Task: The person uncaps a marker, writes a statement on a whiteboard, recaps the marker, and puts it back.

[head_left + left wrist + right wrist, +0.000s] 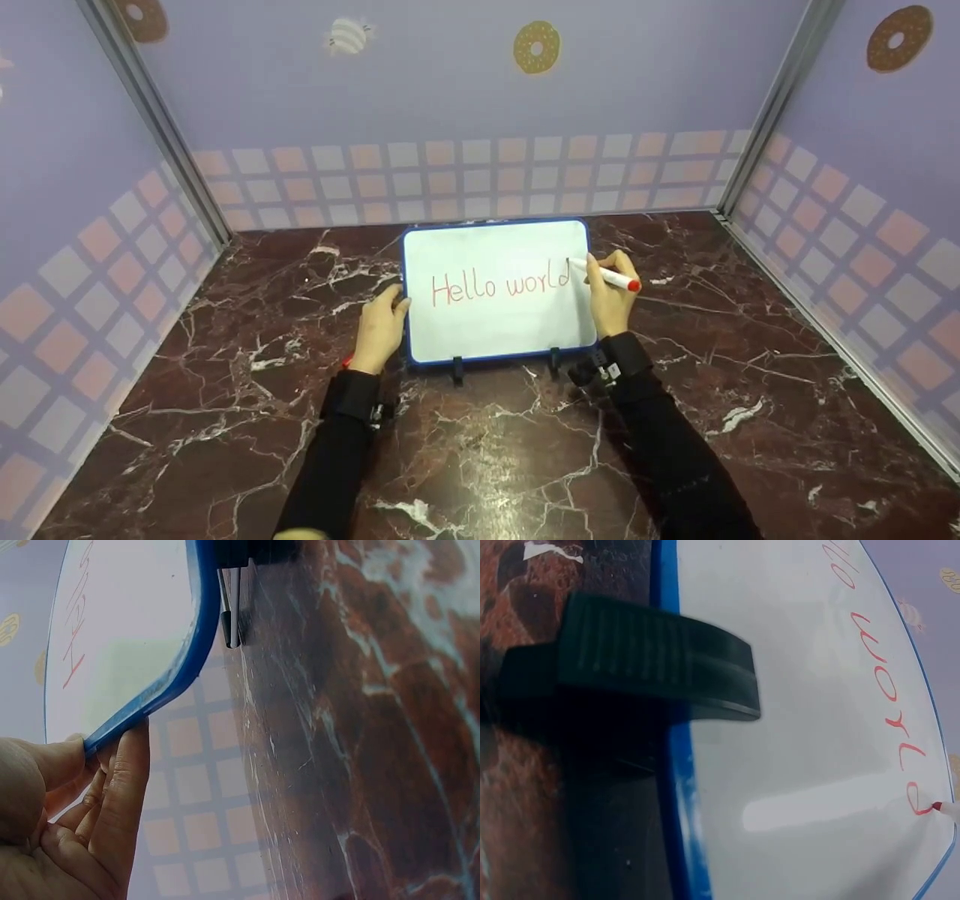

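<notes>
A whiteboard [495, 326] with a blue frame leans back on black stand feet, with "Hello world" written across it in red. At its left edge, my left hand [381, 328] pinches the frame, thumb at the front and fingers behind in the left wrist view. On the other side, my right hand [611, 309] holds a white marker [616, 278] with a red end. In the right wrist view the marker's red tip [937, 806] is right at the last letter, "d", whose upright stroke shows in the head view.
Dark red marbled tabletop [480, 450] surrounds the board. Patterned lilac wall panels [450, 90] close in the back and both sides. A small red thing [347, 360] shows beside my left wrist, mostly hidden. A black stand clip [660, 660] holds the board's lower edge.
</notes>
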Demonstrator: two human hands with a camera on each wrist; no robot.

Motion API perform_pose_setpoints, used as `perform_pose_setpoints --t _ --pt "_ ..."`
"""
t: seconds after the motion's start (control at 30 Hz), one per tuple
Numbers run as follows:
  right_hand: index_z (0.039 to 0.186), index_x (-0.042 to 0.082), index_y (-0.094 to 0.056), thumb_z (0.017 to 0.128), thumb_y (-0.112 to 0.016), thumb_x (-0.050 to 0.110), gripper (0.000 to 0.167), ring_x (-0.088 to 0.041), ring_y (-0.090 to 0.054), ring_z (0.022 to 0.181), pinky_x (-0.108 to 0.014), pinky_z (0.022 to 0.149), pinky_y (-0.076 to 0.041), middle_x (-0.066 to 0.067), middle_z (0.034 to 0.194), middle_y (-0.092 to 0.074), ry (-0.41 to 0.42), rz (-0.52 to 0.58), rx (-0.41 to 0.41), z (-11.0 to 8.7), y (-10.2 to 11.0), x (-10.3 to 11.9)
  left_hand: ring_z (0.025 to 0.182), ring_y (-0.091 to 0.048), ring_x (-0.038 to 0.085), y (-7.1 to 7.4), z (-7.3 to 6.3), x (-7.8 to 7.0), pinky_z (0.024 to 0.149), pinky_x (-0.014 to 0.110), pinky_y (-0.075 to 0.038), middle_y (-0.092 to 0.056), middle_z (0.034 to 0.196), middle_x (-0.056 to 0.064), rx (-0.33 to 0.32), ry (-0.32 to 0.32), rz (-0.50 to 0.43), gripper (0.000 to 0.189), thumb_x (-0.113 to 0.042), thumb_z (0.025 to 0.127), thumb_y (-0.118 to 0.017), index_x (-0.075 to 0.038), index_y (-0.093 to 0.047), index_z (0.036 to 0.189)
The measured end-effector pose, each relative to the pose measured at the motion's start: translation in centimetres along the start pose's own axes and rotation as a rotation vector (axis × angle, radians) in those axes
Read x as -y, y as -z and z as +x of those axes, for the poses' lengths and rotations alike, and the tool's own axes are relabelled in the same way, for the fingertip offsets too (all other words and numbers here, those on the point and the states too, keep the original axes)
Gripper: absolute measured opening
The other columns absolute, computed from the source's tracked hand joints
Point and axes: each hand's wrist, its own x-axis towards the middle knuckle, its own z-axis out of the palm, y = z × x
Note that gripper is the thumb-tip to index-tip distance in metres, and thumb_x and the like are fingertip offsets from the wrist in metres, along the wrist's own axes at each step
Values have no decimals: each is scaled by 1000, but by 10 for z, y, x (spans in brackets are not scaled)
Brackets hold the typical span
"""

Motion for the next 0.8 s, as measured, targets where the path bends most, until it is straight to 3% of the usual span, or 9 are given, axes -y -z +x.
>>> perform_pose_setpoints --t 0.2,0.37,0.57,0.8 --pt "72 -19 -43 88 -61 -10 27 -15 -52 50 -15 51 -37 2 60 -50 0 15 -5 0 1 0 83 -64 33 0 0 1 75 48 -51 -70 103 24 3 -10 -3 35 -13 101 -56 4 -58 130" --pt "66 -18 -36 84 -56 -15 28 -1 -42 46 -14 48 -30 3 54 -43 14 -9 -20 -1 2 3 76 -65 32 0 0 1 69 43 -50 -70 101 22 25 11 -11 36 -16 102 -54 2 -57 133" --pt "64 -16 -34 78 -54 -16 25 -1 -27 54 -16 54 -20 2 57 -32 27 -104 -28 -2 4 8 76 -64 32 0 0 3 70 43 -50 -70 98 21 18 11 -2 35 -15 102 -54 2 -58 132" --pt "63 -17 -33 76 -53 -17 24 -1 -23 54 -17 55 -18 1 57 -29 7 -136 -34 0 4 11 78 -63 33 -1 1 1 72 47 -50 -70 97 23 -12 -13 9 32 -13 100 -58 3 -60 127"
